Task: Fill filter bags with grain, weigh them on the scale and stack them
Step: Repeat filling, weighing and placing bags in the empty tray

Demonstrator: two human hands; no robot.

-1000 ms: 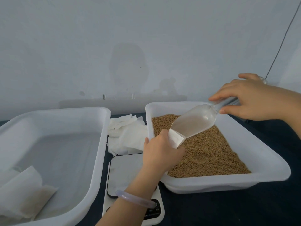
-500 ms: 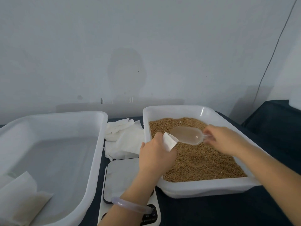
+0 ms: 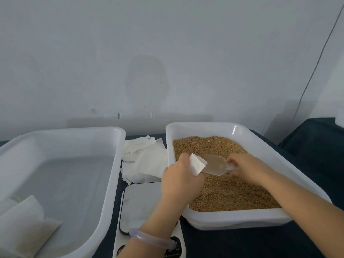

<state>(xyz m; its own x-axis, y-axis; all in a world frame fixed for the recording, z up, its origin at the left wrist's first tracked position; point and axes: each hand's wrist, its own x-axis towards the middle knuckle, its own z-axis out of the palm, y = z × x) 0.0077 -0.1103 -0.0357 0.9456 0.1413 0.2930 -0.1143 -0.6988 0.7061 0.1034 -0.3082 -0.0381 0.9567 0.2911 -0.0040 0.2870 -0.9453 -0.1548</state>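
Holding a small white filter bag with its open mouth up, the left hand has its fingers curled round the bag's lower part. A pale translucent bracelet circles that wrist.

The right hand, slightly blurred, pinches the short handle of a clear plastic scoop, whose front edge touches the bag's mouth. Whether the brown seen in the scoop lies inside it or behind it, I cannot tell.

Both hands are over the brown grain that fills a white rectangular plastic tray on the right half of the dark-clothed bench.

A white digital scale with a grey platform sits at the front edge between this tray and a second white plastic tray on the left. A loose pile of flat white filter bags lies just behind the scale. Two filled filter bags lie in the left tray's near-left corner.
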